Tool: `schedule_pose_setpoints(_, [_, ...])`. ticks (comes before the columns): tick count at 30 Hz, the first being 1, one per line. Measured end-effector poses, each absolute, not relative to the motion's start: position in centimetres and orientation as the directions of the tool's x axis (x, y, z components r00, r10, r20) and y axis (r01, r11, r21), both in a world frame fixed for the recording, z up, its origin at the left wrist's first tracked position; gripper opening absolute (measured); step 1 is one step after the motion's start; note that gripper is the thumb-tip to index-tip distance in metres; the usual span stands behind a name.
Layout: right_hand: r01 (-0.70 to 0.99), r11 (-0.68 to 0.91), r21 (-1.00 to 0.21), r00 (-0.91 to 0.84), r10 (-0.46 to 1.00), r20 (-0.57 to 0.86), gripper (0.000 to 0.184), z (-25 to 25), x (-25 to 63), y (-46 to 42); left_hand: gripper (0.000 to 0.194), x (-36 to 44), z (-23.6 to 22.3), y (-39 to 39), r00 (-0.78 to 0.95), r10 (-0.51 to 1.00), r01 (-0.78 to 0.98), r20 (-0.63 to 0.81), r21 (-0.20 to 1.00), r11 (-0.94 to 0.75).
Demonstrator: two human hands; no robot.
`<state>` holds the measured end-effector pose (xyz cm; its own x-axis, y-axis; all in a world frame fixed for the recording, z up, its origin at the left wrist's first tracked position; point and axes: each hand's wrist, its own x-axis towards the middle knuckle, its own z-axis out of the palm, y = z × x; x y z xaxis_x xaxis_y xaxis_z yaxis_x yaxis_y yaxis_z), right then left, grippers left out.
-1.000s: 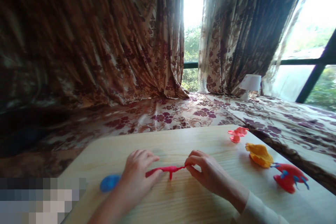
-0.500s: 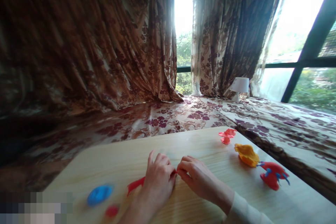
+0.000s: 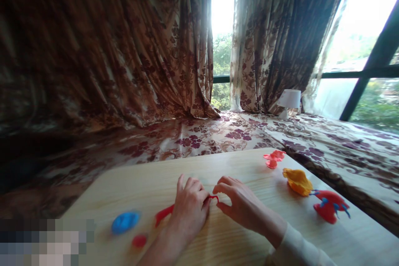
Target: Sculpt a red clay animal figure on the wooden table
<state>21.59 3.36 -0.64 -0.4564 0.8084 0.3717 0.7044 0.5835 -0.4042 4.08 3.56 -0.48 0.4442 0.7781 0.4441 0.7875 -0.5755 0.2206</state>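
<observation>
A long red modelling clay piece [image 3: 164,214] lies low over the table, its wide end poking out to the left from under my left hand [image 3: 190,208]. That hand's thumb and index finger pinch it, and its middle is hidden behind them. On the other side a thin, bent red tail sticks out between my hands. My right hand [image 3: 233,201] is at the tail, its thumb and fingers spread apart around the tip. Left of my left hand lie a blue clay disc [image 3: 125,222] and a small red clay lump [image 3: 139,240].
Along the right edge of the light wooden table [image 3: 243,241] stand a pink clay figure [image 3: 274,159], a yellow clay piece [image 3: 298,182] and a red clay figure with blue strands [image 3: 330,206]. Behind are a white lamp [image 3: 289,99] and floral curtains [image 3: 149,50].
My left hand has slid right along the red clay and pinches nearer its thin end. My right hand has parted its fingers from the tip. The view has shifted slightly.
</observation>
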Motion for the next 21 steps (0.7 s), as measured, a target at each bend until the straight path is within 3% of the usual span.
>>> schedule_pose_setpoints(4, [0.722,0.585,-0.369,-0.453,0.803,0.386,0.012,-0.8,21.0,3.5,0.015,4.0,-0.6,3.6,0.449,0.775,0.787,0.444,0.215,-0.579])
schedule_pose_setpoints(12, [0.737,0.592,-0.326,-0.471,0.796,0.380,0.006,-1.2,20.7,3.6,0.016,4.0,-0.6,3.6,0.457,0.779,0.792,0.429,0.202,-0.576])
schedule_pose_setpoints(21, [0.733,0.602,-0.317,-0.483,0.789,0.380,0.022,-1.6,20.4,3.7,0.016,4.1,-0.7,3.7,0.462,0.785,0.807,0.412,0.171,-0.565])
